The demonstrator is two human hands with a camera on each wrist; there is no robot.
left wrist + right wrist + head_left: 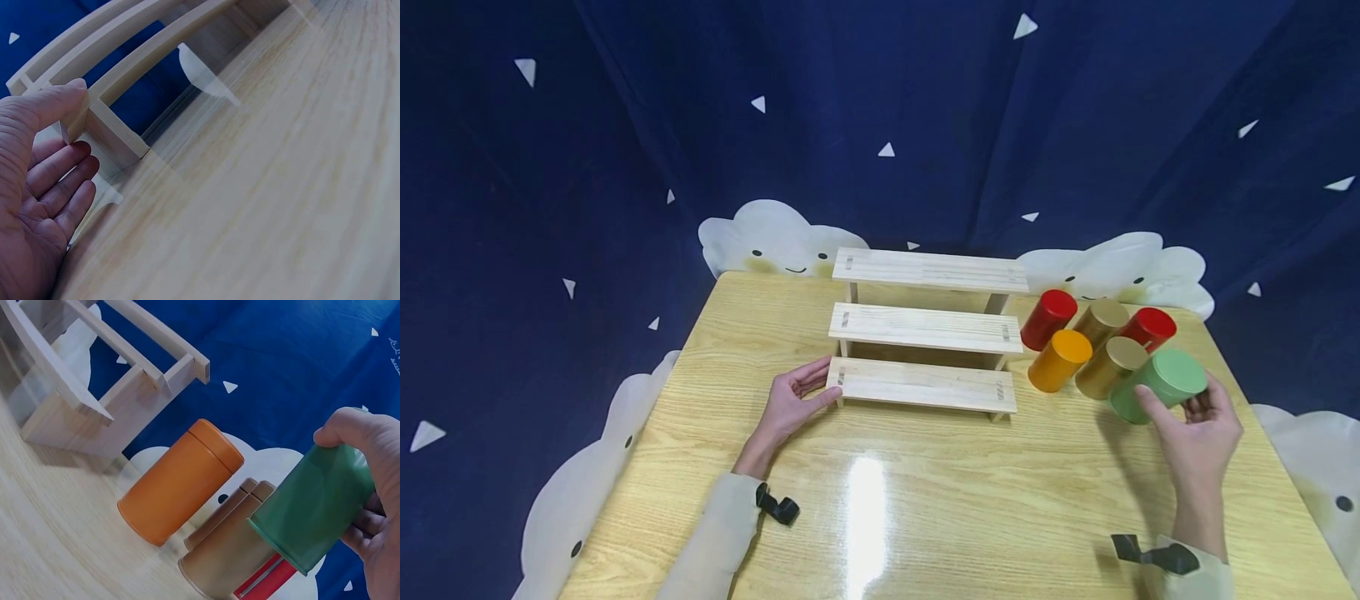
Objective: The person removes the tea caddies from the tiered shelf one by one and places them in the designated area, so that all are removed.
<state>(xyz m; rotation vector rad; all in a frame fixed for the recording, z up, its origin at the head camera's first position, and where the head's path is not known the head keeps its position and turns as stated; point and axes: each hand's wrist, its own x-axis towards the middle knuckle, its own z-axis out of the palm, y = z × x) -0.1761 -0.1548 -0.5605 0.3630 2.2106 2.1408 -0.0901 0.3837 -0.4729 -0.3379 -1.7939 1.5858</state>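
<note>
A three-tier wooden shelf (925,385) stands at the back middle of the table. My left hand (793,402) pinches the left end of its lowest board, thumb on top and fingers beneath, as the left wrist view also shows. In my right hand (1202,429) is a green canister (1168,379), tilted and gripped between thumb and fingers. The right wrist view shows the green canister (319,500) raised off the table. Beside it are an orange canister (1060,360), two gold-brown canisters (1112,368) and two red canisters (1049,320).
The light wood table (970,500) has a bright glare patch in front of the shelf. A dark blue curtain (880,100) with white triangles hangs behind, and cloud shapes (775,237) line the table's edges. Black straps (777,505) are on both wrists.
</note>
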